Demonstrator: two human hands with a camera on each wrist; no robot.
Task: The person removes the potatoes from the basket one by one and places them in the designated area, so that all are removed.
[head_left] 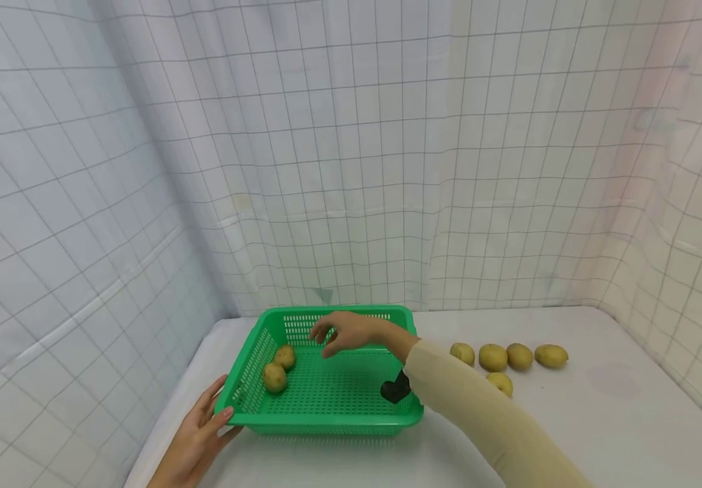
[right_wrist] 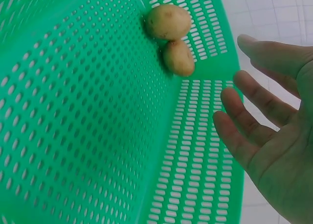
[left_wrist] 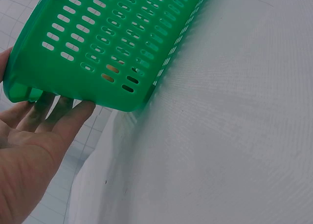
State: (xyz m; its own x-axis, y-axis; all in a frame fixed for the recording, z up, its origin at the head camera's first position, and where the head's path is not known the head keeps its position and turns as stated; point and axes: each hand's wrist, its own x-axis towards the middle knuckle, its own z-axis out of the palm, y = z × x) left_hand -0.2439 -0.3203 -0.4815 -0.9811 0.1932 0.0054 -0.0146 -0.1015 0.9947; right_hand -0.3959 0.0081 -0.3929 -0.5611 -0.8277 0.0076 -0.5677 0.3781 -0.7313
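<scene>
A green perforated plastic basket (head_left: 326, 419) stands on the white table. My left hand (head_left: 195, 437) grips its near left corner, thumb over the rim and fingers beneath, as the left wrist view also shows. Two potatoes, a rounder one (right_wrist: 168, 22) and a smaller one (right_wrist: 178, 58), lie against each other by the basket's left wall. Above the basket's far half hovers my right hand (head_left: 351, 331), its fingers loosely bent and nothing in them. The right wrist view has that palm beside the far wall, apart from both potatoes.
Several more potatoes (head_left: 493, 357) lie on the table (head_left: 601, 434) right of the basket, partly behind my right sleeve (head_left: 479, 413). A small black device (head_left: 395, 389) shows beside the sleeve, over the basket. White gridded curtains (head_left: 351, 169) enclose the table's back and sides.
</scene>
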